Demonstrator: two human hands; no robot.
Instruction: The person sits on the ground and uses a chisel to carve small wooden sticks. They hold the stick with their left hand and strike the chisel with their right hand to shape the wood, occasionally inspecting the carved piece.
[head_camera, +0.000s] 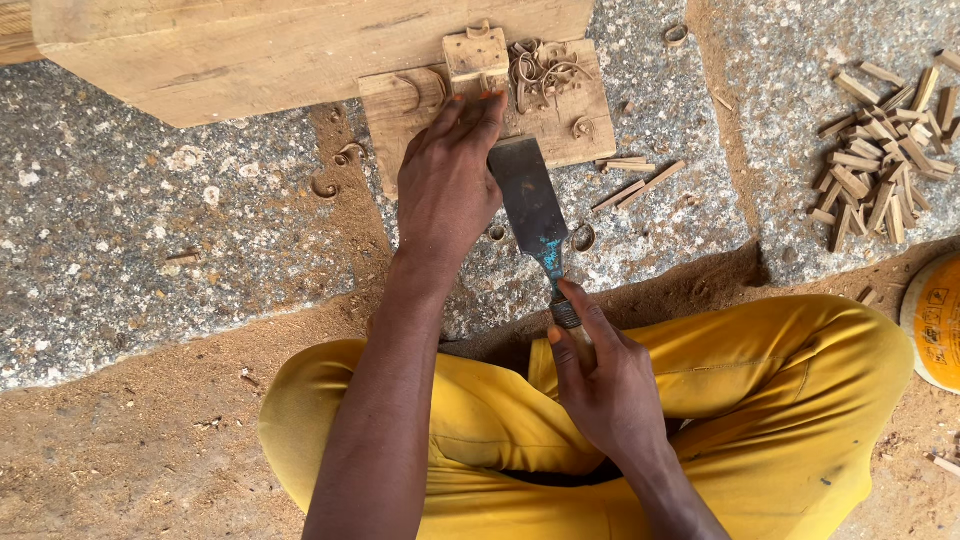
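Head view, looking down at a seated person in yellow trousers (760, 400) on a speckled stone floor (150, 230) strewn with sawdust.

Left hand (447, 180): laid palm-down, fingers stretched forward and close together, tips pressing on a small wooden block (474, 58). It grips nothing.

Small wooden block: pale, roughly square, resting on a flat wooden board (560, 125) near the top centre, just below a large timber beam (300, 50).

Right hand (600, 385): fingers wrapped tightly round the handle of a wide chisel (530, 205), forefinger laid along the neck.

Wide chisel: dark flat blade with blue-green flecks, pointing away from the person, its edge on the board just beside the left fingertips.

Curled wood shavings (545, 68): heaped on the board, right of the block.

Pile of short wooden pieces (885, 160): on the floor, far right, well apart from both hands.

Round yellow lid or container (935, 320): at the right edge, partly cut off.
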